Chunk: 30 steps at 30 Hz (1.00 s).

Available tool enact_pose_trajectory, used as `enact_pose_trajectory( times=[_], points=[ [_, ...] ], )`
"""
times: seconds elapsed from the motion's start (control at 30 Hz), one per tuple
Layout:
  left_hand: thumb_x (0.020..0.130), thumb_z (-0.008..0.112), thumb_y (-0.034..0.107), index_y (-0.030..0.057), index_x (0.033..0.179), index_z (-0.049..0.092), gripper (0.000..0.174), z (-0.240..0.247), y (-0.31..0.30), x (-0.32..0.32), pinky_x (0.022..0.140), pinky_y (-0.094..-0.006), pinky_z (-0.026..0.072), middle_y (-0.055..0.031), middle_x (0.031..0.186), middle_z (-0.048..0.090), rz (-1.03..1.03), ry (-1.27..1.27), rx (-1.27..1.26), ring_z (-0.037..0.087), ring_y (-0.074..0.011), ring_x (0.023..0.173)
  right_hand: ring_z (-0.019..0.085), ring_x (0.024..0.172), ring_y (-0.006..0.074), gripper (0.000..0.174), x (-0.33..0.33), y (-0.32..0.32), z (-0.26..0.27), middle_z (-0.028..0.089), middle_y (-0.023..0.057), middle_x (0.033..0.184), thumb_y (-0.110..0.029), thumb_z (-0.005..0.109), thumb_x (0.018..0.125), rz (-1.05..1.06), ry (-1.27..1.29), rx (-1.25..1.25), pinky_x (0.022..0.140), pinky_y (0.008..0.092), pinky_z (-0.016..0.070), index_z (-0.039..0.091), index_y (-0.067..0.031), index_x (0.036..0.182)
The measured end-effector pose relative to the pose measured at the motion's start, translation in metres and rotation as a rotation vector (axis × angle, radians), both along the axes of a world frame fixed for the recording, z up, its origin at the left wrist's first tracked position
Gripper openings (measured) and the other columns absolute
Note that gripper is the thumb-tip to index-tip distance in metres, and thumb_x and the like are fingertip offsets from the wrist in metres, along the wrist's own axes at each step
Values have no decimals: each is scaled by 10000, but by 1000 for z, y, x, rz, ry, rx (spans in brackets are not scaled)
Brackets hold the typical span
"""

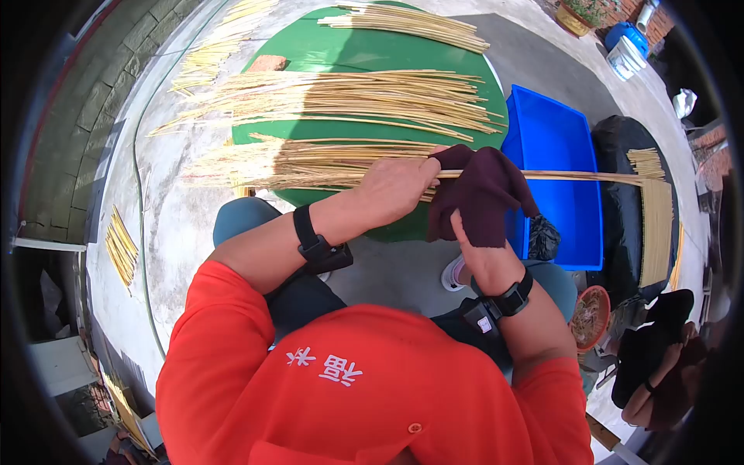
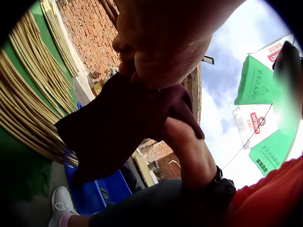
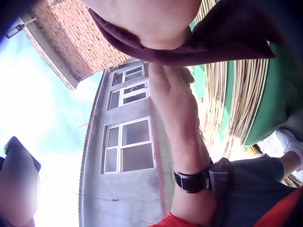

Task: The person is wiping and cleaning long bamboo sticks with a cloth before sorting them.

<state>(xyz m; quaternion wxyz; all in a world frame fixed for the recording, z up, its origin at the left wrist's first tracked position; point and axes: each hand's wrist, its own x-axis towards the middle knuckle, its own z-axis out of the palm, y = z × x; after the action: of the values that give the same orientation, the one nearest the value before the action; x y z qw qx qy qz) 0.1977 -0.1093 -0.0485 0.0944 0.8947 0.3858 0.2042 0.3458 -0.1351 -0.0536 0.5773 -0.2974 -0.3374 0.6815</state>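
Observation:
My left hand (image 1: pixel 395 190) grips a few long straw stalks (image 1: pixel 581 176) at the left edge of a dark maroon cloth (image 1: pixel 484 186). The stalks pass through the cloth and stick out to the right over a blue bin. My right hand (image 1: pixel 492 260) holds the cloth around them from below, most of its fingers hidden under the fabric. In the left wrist view the cloth (image 2: pixel 123 123) hangs between my left hand (image 2: pixel 163 47) and right hand (image 2: pixel 182 142). The right wrist view shows the left hand (image 3: pixel 175 99) touching the cloth (image 3: pixel 213 47) beside my right hand (image 3: pixel 151 21).
Several rows of stalks (image 1: pixel 372 97) lie on a green surface (image 1: pixel 341 50), with a brick (image 1: pixel 267 63) at its far left. The blue bin (image 1: pixel 554 139) stands at the right, beside a black-covered surface (image 1: pixel 618 201) bearing more stalks. A red basket (image 1: pixel 590 318) is near the right knee.

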Motion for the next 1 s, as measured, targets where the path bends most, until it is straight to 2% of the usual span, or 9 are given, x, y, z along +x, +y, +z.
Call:
enact_pose_trajectory(
  times=[0.1,0.2,0.3,0.47,0.63,0.67,0.8,0.9,1.0],
  points=[
    [803,502,156,30,800,439,141,1,-4,0,505,-402,439,-133,727,569,2,41,30,576,-311,640,531,808,126,172,-7,9,-41,547,77,923,-113,479,846,53,219,0,677,216,429,514,-11,979],
    [862,454,248,51,818,449,201,-1,-5,-3,504,-413,406,-136,682,552,18,130,38,560,-314,636,530,809,133,174,-7,-1,-22,549,78,911,-113,474,847,-29,67,28,688,222,427,515,-1,974],
    [870,440,284,58,805,443,235,13,0,-15,494,-410,399,-132,682,539,68,168,87,544,-322,615,506,953,161,225,29,-1,-25,531,107,1015,-106,444,861,-161,-535,427,824,245,409,495,2,1051],
    [878,423,317,64,764,434,278,19,25,-73,500,-403,394,-119,656,496,120,171,184,519,-327,611,300,1225,310,416,96,-12,18,346,188,1294,-144,388,881,-411,-1557,489,1048,353,209,337,-7,1270],
    [863,439,360,63,730,430,326,12,46,-135,549,-407,401,-123,651,485,268,148,185,513,-335,658,264,1257,295,465,126,-19,39,321,185,1328,-190,407,890,-669,-1408,323,1031,323,199,292,18,1290],
    [868,431,374,62,744,439,336,11,50,-148,555,-412,400,-124,660,495,362,128,157,512,-336,657,310,1230,296,436,121,-28,54,358,176,1307,-195,397,893,-697,-1344,188,1015,322,224,335,26,1264],
    [880,384,447,67,774,492,409,18,62,-175,557,-414,392,-130,642,522,597,5,68,519,-330,636,424,1132,239,411,129,-28,59,454,125,1228,-232,441,888,-822,-1443,316,952,314,308,405,8,1220],
    [879,371,471,75,745,517,442,30,50,-136,538,-407,392,-128,574,508,539,-144,-12,518,-328,601,421,1140,237,376,104,-21,65,452,120,1233,-197,414,899,-703,-1442,446,951,311,310,417,8,1214],
    [870,358,493,75,661,538,501,46,29,-84,518,-409,403,-111,559,517,351,-104,-78,527,-323,578,471,1077,217,376,43,-9,67,483,118,1190,-182,438,885,-392,-1477,426,916,304,360,418,18,1203]
  ],
)
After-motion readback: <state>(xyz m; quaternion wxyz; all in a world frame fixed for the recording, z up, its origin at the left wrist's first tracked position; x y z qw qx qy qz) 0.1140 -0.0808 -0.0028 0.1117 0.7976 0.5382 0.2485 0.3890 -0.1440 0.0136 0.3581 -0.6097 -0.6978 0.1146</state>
